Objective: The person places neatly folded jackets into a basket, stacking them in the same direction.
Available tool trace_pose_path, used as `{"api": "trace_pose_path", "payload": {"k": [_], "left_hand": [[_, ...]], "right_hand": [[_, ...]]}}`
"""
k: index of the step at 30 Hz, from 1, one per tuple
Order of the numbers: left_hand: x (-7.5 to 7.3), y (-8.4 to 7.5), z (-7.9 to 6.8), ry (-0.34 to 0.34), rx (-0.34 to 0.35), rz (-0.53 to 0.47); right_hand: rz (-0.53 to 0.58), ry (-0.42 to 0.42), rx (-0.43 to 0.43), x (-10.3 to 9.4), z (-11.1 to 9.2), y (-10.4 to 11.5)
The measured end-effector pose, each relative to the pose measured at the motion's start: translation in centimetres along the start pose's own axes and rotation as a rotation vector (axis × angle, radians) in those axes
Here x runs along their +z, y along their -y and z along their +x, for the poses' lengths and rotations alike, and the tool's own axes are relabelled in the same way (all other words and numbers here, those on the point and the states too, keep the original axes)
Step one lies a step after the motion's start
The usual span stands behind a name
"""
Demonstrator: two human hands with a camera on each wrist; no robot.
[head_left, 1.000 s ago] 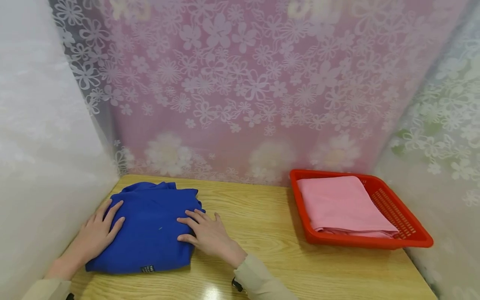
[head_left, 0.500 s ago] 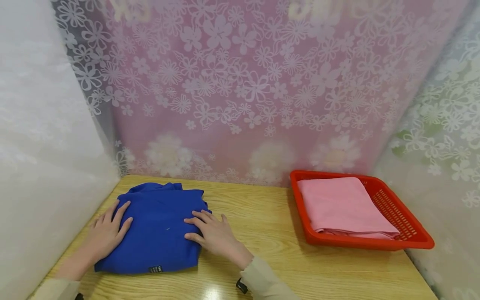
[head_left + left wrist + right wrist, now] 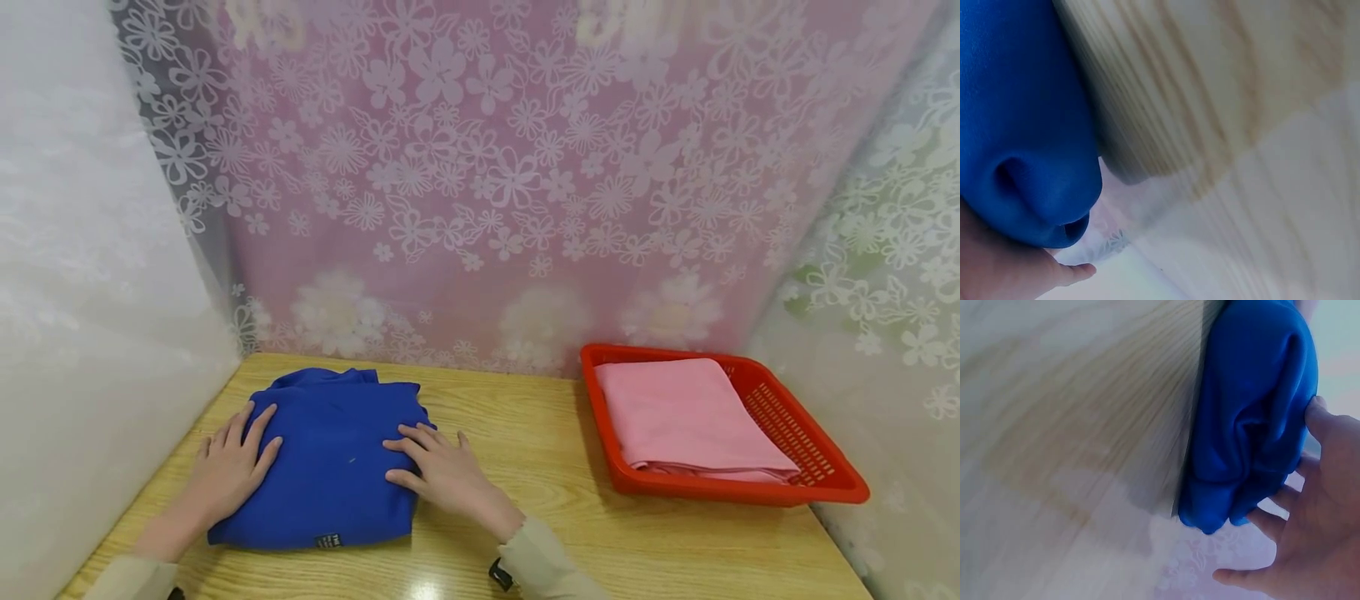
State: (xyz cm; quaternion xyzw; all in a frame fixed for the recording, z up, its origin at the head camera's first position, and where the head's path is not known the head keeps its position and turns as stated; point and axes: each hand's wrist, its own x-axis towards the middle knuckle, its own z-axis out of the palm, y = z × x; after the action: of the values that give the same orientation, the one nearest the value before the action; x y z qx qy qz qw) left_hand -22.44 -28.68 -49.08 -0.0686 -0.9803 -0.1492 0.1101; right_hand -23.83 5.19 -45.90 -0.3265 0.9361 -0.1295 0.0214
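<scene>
A blue folded garment (image 3: 337,467) lies on the left part of the wooden table, with a small dark label on its near edge. My left hand (image 3: 231,468) rests on its left side, fingers fairly straight and spread over the top. On the opposite side, my right hand (image 3: 442,475) touches the right edge, its fingertips on the cloth. The right wrist view shows bunched layers of the garment (image 3: 1247,425) beside the spread fingers, one finger sticking out free. In the left wrist view, a rolled fold of the garment (image 3: 1029,137) hides much of the left hand (image 3: 1010,269).
A red plastic basket (image 3: 720,492) stands at the right of the table (image 3: 517,467), holding a pink folded cloth (image 3: 690,412). A flowered pink curtain (image 3: 480,183) hangs behind the table. White sheeting (image 3: 105,275) closes off the left side.
The blue garment has slid a little to the right across the table, and both hands have moved with it. The basket and pink cloth stay in place.
</scene>
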Motion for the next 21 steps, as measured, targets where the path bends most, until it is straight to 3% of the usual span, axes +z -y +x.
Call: {"api": "trace_pose_path", "payload": {"k": [6, 21], "left_hand": [[0.4, -0.8, 0.3, 0.001, -0.004, -0.004], [1.1, -4.2, 0.6, -0.006, -0.018, -0.029]], "right_hand": [[-0.096, 0.0, -0.025, 0.0, -0.6, -0.8], [-0.016, -0.017, 0.012, -0.4, -2.3, -3.0]]}}
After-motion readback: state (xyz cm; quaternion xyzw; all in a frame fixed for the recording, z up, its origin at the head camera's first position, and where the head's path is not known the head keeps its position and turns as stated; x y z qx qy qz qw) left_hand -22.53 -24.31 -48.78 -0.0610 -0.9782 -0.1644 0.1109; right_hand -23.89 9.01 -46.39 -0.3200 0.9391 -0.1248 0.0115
